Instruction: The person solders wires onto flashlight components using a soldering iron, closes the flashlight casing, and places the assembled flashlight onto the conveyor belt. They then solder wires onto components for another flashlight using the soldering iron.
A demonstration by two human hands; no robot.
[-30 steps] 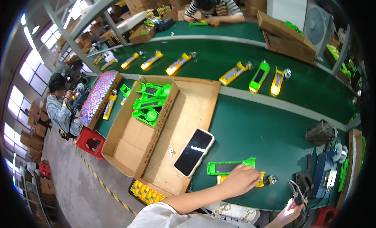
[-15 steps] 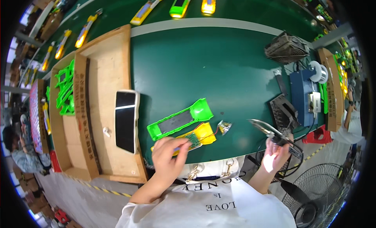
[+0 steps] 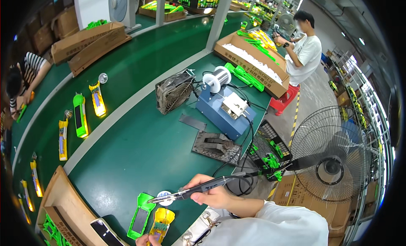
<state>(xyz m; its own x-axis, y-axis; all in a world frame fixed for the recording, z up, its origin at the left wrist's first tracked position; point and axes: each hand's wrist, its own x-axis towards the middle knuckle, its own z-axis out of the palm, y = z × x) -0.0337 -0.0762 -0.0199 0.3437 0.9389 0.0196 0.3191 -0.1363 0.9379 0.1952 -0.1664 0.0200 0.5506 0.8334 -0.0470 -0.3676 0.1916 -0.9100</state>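
My right hand [image 3: 218, 198] is closed around the dark handle of a soldering iron [image 3: 207, 186]. Its thin metal tip points left, over the upper end of a green casing half [image 3: 140, 216] and a round silvery lamp piece [image 3: 164, 197]. Beside the green half lies a yellow casing half [image 3: 167, 214] with a small green circuit board [image 3: 160, 226] in it. At the bottom edge, my left hand [image 3: 148, 241] grips the lower end of the yellow casing; the picture cuts most of that hand off.
A blue machine [image 3: 215, 117] carries a wire spool [image 3: 217, 79], near a small fan [image 3: 173, 94] and a dark metal stand [image 3: 216, 146]. Left are a phone [image 3: 105, 232] and wooden tray [image 3: 63, 184]. A floor fan [image 3: 334, 174] stands right; another person [image 3: 308, 56] works beyond.
The view has swung to the right. My right hand has brought the soldering iron from the table's right side to above the casing halves. My left hand stays at the yellow casing.
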